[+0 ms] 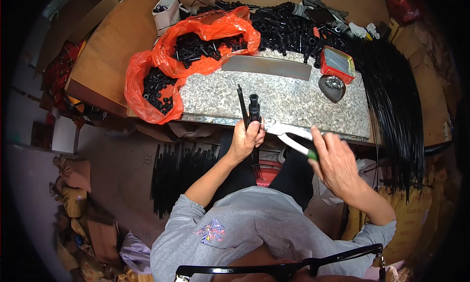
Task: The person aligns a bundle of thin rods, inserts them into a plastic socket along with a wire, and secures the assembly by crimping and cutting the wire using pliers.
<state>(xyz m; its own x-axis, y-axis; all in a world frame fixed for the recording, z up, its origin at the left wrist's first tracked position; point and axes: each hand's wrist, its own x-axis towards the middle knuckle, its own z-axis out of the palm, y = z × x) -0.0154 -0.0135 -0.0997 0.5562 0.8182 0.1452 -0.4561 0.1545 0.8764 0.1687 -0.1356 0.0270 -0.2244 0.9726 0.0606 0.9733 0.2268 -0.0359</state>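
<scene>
L hand [247, 141] hides pt of the black tube [253, 106], R hand [339, 167] covers pt of the pliers [280, 128], metal bits [335, 82] in dark dish [333, 95] too sm. to ID, glasses [235, 269] cut off at btm edge.

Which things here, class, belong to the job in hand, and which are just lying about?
Likely part of the job:
black tubular piece and thin black rods, in the left grip
pliers, in the right grip
black parts in the orange bags
long black rods at the right

Seemingly just lying about:
red plaid cloth, far left
lilac bag, lower left
brown cardboard, lower left
</scene>
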